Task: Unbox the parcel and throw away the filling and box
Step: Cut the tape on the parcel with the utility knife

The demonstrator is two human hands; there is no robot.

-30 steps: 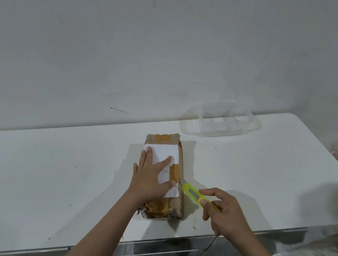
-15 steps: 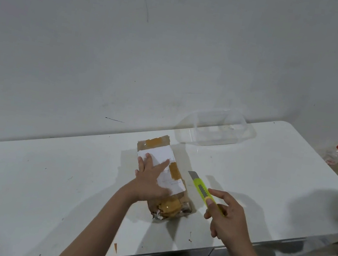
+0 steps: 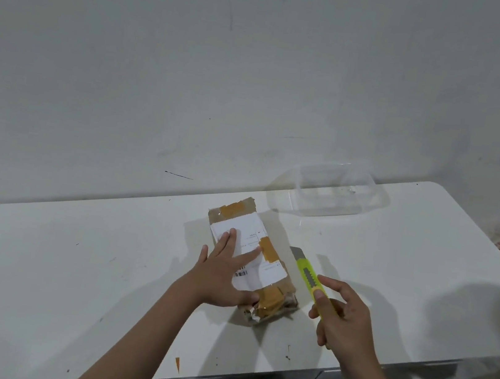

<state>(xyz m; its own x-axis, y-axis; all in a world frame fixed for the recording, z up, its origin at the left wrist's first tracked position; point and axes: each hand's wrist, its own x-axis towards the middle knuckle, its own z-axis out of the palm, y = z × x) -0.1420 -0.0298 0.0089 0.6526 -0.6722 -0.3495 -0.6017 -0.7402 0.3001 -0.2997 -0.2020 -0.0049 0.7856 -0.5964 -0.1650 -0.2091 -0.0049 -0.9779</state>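
The parcel (image 3: 251, 261) lies mid-table (image 3: 67, 275) (still taped), pressed flat by the left hand (image 3: 222, 279), fingers spread straight. Just right of the parcel, a yellow cutter (image 3: 310, 278) is gripped by the right hand (image 3: 342, 320). Opening is judged underway; the tape must be slit next. The blade tip seems extended, though blurred.

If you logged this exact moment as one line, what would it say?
left hand: pressing flat on taped parcel | right hand: gripping yellow utility knife, blade out, beside parcel | parcel: sealed
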